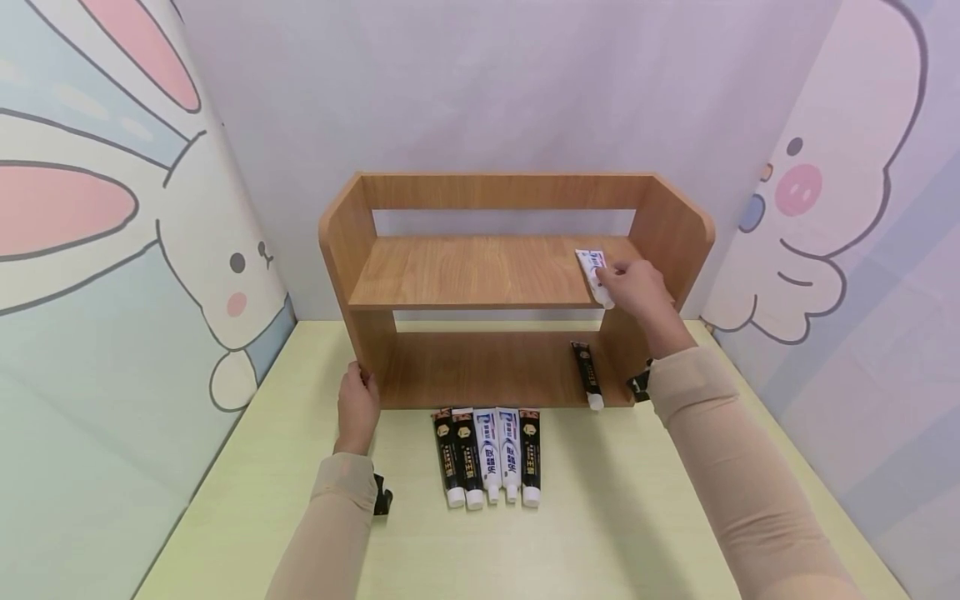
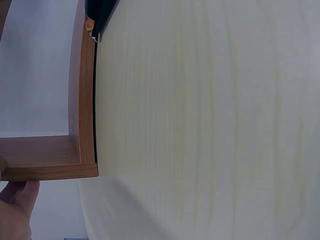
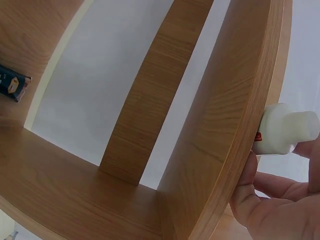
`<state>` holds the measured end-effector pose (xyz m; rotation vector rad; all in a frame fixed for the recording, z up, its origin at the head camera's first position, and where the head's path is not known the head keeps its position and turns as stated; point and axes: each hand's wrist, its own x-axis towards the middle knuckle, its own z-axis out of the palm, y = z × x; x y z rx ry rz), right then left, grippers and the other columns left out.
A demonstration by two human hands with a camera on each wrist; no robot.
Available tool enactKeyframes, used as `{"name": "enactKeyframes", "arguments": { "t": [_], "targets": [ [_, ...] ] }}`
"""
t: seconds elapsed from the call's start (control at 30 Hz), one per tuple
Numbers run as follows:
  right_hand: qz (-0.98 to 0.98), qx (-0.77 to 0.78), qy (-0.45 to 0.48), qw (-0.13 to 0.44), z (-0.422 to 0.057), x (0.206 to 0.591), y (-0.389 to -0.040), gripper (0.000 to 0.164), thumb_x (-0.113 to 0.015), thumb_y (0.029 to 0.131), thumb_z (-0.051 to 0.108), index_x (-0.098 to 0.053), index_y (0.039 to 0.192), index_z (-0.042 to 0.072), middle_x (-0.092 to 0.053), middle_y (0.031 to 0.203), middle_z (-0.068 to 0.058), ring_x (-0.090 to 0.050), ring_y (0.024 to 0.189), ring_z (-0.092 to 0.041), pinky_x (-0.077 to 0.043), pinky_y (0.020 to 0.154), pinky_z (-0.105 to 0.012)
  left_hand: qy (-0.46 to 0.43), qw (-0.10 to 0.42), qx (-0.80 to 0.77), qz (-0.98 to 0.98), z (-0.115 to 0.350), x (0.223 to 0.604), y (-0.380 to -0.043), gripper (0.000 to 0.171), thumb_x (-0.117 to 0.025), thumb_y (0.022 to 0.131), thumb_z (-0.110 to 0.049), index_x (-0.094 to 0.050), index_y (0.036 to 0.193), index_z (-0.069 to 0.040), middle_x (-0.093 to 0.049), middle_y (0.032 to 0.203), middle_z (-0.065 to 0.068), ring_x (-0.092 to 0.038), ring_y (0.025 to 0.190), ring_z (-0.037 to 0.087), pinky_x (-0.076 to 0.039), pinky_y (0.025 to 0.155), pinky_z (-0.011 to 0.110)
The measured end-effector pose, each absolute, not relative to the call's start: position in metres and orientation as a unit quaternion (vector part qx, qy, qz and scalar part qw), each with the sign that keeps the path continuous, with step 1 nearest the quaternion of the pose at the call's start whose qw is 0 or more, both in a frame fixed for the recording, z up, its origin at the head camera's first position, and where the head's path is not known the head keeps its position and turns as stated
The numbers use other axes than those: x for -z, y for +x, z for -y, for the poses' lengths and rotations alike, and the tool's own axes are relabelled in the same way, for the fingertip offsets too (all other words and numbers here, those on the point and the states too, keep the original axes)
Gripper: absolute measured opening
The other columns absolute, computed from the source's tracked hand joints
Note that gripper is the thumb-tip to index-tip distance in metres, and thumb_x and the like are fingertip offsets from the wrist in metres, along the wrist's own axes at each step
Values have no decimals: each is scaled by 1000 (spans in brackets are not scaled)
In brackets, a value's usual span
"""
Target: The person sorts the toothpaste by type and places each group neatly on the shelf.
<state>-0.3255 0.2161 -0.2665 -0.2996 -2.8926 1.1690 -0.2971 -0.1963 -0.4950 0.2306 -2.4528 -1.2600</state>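
Near the right end of a wooden shelf unit's upper board (image 1: 465, 271), my right hand (image 1: 633, 287) pinches a white toothpaste tube (image 1: 590, 263). The tube lies lengthwise, its cap toward the front edge. In the right wrist view the white cap (image 3: 287, 129) shows at the board's edge, with my fingers beside and below it. My left hand (image 1: 357, 410) grips the front edge of the unit's left side panel (image 2: 55, 172), low down. One black toothpaste tube (image 1: 587, 371) lies on the lower board, toward the right, its white cap at the front edge.
On the pale table (image 1: 450, 550), before the unit, several toothpaste tubes lie side by side, caps toward me: two black tubes (image 1: 467, 454) at left, two white tubes (image 1: 489, 450) in the middle, one black tube (image 1: 530, 454) at right. A cartoon-printed curtain (image 1: 510, 92) hangs behind.
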Motion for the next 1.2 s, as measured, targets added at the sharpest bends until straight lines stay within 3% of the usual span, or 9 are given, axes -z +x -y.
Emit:
{"name": "enactKeyframes", "arguments": {
  "t": [0.3,1.2],
  "targets": [
    [907,-412,-89,25,-221,266,-316,65,-50,100,43,-35,150,5,-39,147,-21,-42,123,-38,-36,103,-54,81,188,447,871,196,496,-298,32,-47,103,-9,-40,132,3,-50,118,23,-53,110,39,-47,91,54],
    [903,-420,-62,72,-223,270,-277,62,-51,100,41,-37,150,6,-47,138,-21,-45,121,-39,-40,100,-54,73,193,452,868,198,495,-299,32,-49,102,-8,-40,131,4,-50,120,24,-53,110,40,-46,93,55]
  ]
}}
